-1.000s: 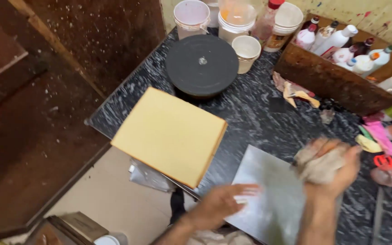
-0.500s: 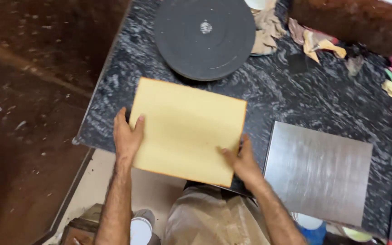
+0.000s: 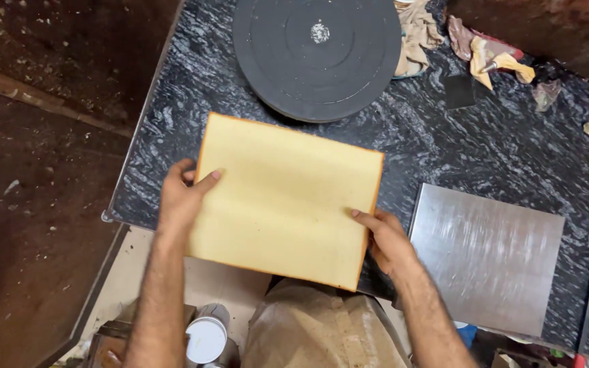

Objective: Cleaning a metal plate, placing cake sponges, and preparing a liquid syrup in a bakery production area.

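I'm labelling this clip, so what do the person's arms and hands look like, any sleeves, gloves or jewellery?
Both forearms are bare, with no sleeves in view. The left hand and the right hand wear no gloves, and no rings, watch or bands show. Dark hair covers the forearms.

— What does the person wear on the arms?
— Nothing: both forearms are bare to the lower edge of the view, with no sleeve showing. Dark hair covers them.
— Anything on the left hand (image 3: 180, 197)?
— No glove, no ring, no watch or band at the wrist. The nails are short.
— And the right hand (image 3: 386, 238)?
— Bare as well, with short nails on the fingers (image 3: 363, 217) and nothing at the wrist.
— Any clothing lower down?
— Between the forearms shows a light brown, khaki-like garment (image 3: 322, 327), creased, with a stitched seam running down it. Whether it is trousers or an apron I cannot tell.
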